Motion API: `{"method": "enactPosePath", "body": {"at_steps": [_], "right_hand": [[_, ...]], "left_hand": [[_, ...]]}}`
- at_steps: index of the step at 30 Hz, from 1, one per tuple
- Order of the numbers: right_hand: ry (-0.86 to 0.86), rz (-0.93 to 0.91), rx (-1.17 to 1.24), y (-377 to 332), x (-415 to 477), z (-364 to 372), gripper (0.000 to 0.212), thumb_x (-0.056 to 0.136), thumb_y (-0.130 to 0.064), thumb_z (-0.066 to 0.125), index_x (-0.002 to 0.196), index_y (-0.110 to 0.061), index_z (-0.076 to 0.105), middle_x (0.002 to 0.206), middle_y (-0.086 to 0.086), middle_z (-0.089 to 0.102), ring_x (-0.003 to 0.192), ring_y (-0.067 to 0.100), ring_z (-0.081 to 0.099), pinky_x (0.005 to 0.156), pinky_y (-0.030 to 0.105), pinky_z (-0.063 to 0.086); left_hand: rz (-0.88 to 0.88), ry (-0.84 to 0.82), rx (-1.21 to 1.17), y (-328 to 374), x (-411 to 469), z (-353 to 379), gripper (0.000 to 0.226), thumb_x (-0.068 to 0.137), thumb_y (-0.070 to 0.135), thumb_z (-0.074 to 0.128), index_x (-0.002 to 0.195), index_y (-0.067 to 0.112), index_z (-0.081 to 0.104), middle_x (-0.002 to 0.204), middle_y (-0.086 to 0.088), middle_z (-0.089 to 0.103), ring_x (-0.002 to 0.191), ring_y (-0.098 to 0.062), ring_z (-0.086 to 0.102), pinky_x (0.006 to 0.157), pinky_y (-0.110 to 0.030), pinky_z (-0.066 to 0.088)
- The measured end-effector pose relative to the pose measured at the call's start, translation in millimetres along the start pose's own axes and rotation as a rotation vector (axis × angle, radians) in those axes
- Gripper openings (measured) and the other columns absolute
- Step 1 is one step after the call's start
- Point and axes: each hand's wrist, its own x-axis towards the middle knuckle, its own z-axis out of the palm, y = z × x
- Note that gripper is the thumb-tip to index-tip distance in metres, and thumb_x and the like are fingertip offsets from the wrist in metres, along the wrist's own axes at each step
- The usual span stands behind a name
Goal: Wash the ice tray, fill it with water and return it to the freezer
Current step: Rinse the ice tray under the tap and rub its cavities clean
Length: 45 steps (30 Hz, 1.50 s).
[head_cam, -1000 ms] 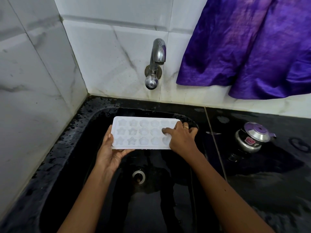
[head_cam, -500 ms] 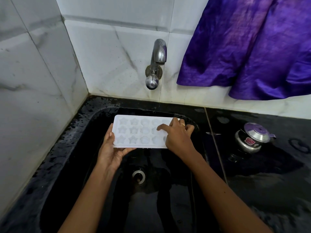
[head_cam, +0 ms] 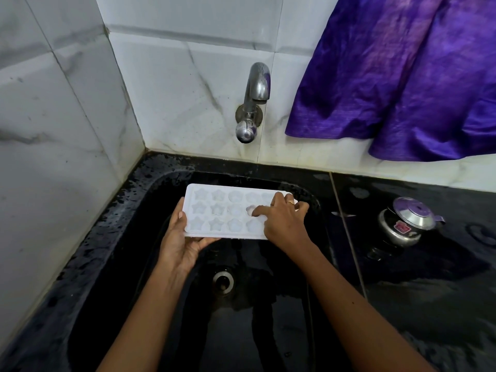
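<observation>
A white ice tray (head_cam: 214, 210) with star and flower shaped cups is held flat over the black sink (head_cam: 128, 237). My left hand (head_cam: 182, 242) grips its near left edge, thumb on the rim and fingers underneath. My right hand (head_cam: 284, 220) lies over the tray's right end, with the forefinger pressed into a cup in the middle row and the other fingers curled at the far edge. The steel tap (head_cam: 253, 103) sticks out of the tiled wall just above the tray; no water runs from it. The tray's right end is hidden by my right hand.
The sink's drain (head_cam: 223, 281) lies below the tray. A small steel pot with a lid (head_cam: 408, 221) stands on the wet black counter (head_cam: 429, 304) at the right. A purple cloth (head_cam: 397, 76) hangs on the wall above it. Marble tiles close off the left side.
My right hand's forefinger has slid leftward along the tray's middle row, from the right end toward the centre. The left hand and tray have stayed nearly still.
</observation>
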Motion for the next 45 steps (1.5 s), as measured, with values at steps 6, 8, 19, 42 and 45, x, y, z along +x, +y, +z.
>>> {"method": "enactPosePath", "body": {"at_steps": [6, 8, 19, 42, 45], "right_hand": [[0.017, 0.019, -0.020, -3.1, 2.3, 3.3, 0.056, 0.083, 0.001, 0.041, 0.117, -0.040, 0.058, 0.107, 0.002, 0.041, 0.110, 0.025, 0.034, 0.083, 0.037, 0.009], [0.011, 0.028, 0.005, -4.6, 2.6, 5.3, 0.055, 0.082, 0.002, 0.042, 0.116, -0.038, 0.060, 0.109, 0.003, 0.043, 0.111, 0.025, 0.035, 0.085, 0.038, 0.010], [0.100, -0.006, 0.032, -8.1, 0.3, -3.1, 0.054, 0.075, 0.005, 0.043, 0.107, -0.033, 0.062, 0.096, -0.004, 0.033, 0.106, 0.021, 0.037, 0.084, 0.035, 0.008], [0.003, -0.048, 0.016, -25.6, 10.6, 8.5, 0.059, 0.076, 0.005, 0.045, 0.118, -0.034, 0.057, 0.106, 0.004, 0.041, 0.108, 0.026, 0.035, 0.087, 0.040, 0.013], [-0.008, -0.062, 0.005, -25.9, 8.7, 9.7, 0.063, 0.075, 0.005, 0.045, 0.123, -0.036, 0.053, 0.108, 0.005, 0.042, 0.109, 0.026, 0.035, 0.087, 0.042, 0.014]], "left_hand": [[-0.009, -0.014, -0.006, -3.4, 2.0, -1.7, 0.036, 0.103, 0.026, 0.033, 0.136, 0.027, 0.046, 0.123, -0.002, 0.062, 0.103, -0.025, 0.064, 0.061, -0.046, 0.059], [-0.011, -0.008, -0.026, -4.3, 3.2, -3.1, 0.033, 0.102, 0.027, 0.035, 0.131, 0.030, 0.049, 0.117, 0.001, 0.065, 0.098, -0.022, 0.067, 0.060, -0.045, 0.059], [0.010, 0.000, -0.057, -8.0, 6.9, -4.1, 0.035, 0.102, 0.026, 0.035, 0.135, 0.028, 0.048, 0.110, 0.003, 0.068, 0.090, -0.019, 0.071, 0.058, -0.046, 0.058], [0.011, -0.033, -0.040, -9.4, 2.9, 3.6, 0.036, 0.103, 0.025, 0.034, 0.135, 0.027, 0.047, 0.119, -0.002, 0.064, 0.099, -0.023, 0.067, 0.060, -0.043, 0.058], [0.007, -0.018, -0.047, -7.8, 3.6, 4.5, 0.036, 0.102, 0.025, 0.034, 0.136, 0.026, 0.047, 0.120, -0.002, 0.064, 0.098, -0.023, 0.067, 0.059, -0.044, 0.058]]}}
